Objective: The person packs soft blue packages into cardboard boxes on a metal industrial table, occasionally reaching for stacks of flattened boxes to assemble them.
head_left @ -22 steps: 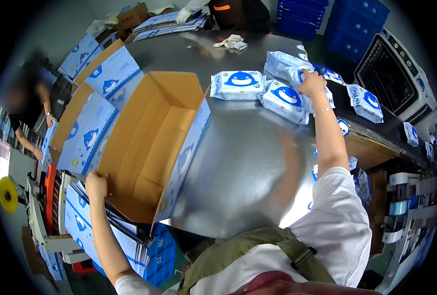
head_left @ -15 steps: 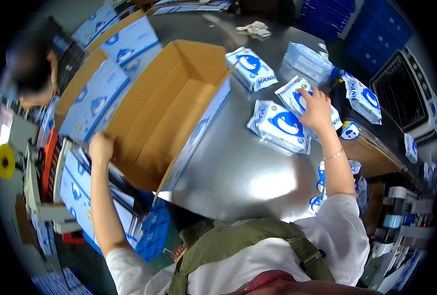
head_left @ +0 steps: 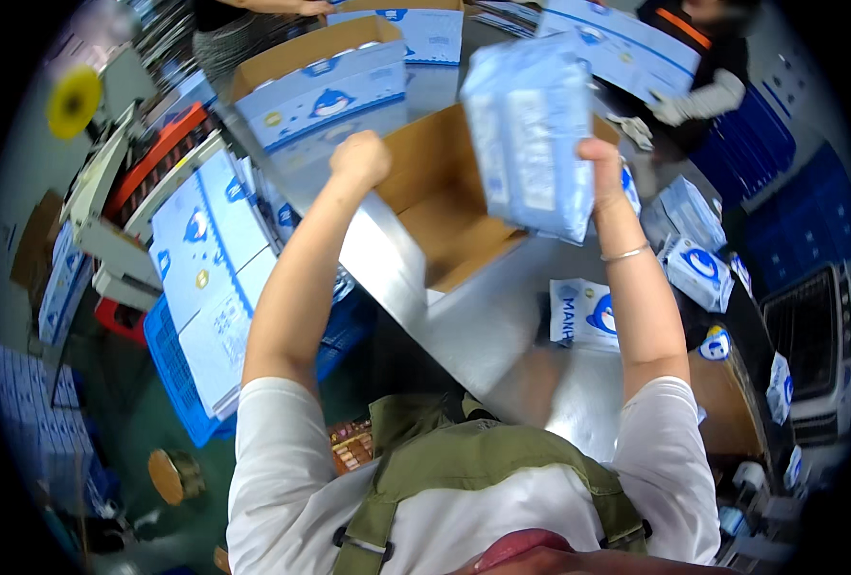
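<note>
At far left, a yellow tape roll (head_left: 73,99) sits on a grey machine, with flat printed cartons (head_left: 210,278) stacked over a blue plastic crate (head_left: 171,369) beside it. Right of these, the person's left hand (head_left: 360,159) is curled into a fist on the near edge of an open brown cardboard box (head_left: 444,206), which rests on a shiny sheet-metal surface (head_left: 487,331). Above the box's open mouth, the right hand (head_left: 600,163) is clamped on a soft, pale blue plastic-wrapped pack (head_left: 531,134), rectangular and slightly crinkled, held upright in the air; a thin bracelet (head_left: 624,254) circles that wrist. Further right, more wrapped packs (head_left: 583,311) with a blue cartoon print lie loose on the surface, one just beside the right forearm, others (head_left: 698,273) toward the far right edge. At the far right, another person's gloved hand (head_left: 674,110) rests near blue crates (head_left: 765,182).
</note>
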`<state>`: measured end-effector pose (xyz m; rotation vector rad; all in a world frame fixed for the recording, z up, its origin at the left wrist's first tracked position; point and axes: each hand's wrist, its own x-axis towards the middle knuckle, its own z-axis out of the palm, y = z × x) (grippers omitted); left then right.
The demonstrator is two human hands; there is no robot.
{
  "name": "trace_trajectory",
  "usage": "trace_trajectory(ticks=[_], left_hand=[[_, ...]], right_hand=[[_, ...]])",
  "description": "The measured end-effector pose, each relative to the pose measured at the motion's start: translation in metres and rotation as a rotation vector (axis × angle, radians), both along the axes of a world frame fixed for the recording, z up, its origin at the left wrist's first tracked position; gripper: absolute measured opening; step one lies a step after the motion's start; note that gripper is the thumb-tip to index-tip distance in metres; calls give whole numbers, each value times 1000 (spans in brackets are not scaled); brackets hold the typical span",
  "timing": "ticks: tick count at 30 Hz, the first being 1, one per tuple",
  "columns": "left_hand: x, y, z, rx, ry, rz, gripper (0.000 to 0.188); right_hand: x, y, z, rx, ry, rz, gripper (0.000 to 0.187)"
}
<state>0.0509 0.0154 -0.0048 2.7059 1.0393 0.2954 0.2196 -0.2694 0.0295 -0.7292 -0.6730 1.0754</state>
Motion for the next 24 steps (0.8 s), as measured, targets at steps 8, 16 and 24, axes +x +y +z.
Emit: trace_trajectory(ticks=[8, 16, 24], left_hand=[[-15, 7, -5, 82, -8, -74, 22], [-28, 77, 25, 290, -8, -1, 30], [-1, -292, -16, -50, -28, -1029, 95]], right_hand=[[-148, 64, -51, -913, -1609, 364, 48], [-38, -160, -24, -610, -1897, -1063, 60], [91, -478, -39, -2140, -1594, -1193, 101]])
